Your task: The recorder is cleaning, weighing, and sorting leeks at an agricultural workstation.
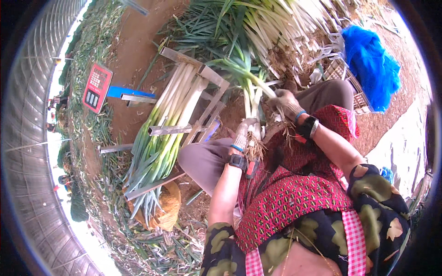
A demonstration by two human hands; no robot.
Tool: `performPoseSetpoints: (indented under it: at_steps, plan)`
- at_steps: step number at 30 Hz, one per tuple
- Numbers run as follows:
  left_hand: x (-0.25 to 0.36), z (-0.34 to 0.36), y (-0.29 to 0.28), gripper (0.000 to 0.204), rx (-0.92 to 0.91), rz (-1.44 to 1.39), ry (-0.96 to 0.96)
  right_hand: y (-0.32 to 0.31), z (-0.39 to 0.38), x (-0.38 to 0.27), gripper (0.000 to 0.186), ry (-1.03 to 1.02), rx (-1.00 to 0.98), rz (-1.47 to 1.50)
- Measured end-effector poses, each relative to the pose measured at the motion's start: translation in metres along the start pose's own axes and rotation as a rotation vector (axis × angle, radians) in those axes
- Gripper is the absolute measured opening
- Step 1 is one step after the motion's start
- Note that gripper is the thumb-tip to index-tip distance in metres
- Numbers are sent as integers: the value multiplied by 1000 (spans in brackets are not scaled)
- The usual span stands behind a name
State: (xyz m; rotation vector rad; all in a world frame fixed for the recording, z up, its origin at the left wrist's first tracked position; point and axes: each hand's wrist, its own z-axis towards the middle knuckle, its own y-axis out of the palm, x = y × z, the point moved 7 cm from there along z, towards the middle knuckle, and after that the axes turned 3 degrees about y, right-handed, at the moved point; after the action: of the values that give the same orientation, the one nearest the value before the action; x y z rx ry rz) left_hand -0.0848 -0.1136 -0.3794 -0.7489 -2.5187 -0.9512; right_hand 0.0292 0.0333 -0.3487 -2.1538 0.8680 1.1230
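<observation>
We see the left hand (242,134) in a pale knit glove, its fingers clamped around a small bunch of green onions (249,102) just above the tangled roots, in front of the seated person's patterned red apron (294,195). The right hand (286,105), also gloved, has its fingers closed on the lower part of a green onion stalk (261,85) that slants up and to the left across that bunch; we cannot tell how each finger lies. We note a dark strapped device on each wrist, with no writing we can make out. To the left, a metal rack (214,76) cradles more green onions (171,110), white ends up, leaves trailing over a yellow-orange sack (171,207). Beyond it stands a red panel (97,88) with three grey windows and rows of white print, too small for us to read surely. A big heap of green onions (281,23) lies at the top, and at the right we find bright blue netting (370,69) over a beige plastic crate (340,71).
</observation>
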Motion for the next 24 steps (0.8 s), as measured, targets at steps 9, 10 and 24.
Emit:
performPoseSetpoints:
  at_steps: [9, 10, 24]
  plan:
    - [5, -5, 33, 30, -161, -137, -59, -5, 12, 30, 18, 27, 61, 287]
    - [2, 5, 22, 30, -139, 8, -14, 0, 14, 21, 13, -28, 74, 246]
    - [-16, 49, -7, 41, -1, 687, 79, 42, 4, 46, 32, 461, -457, 426]
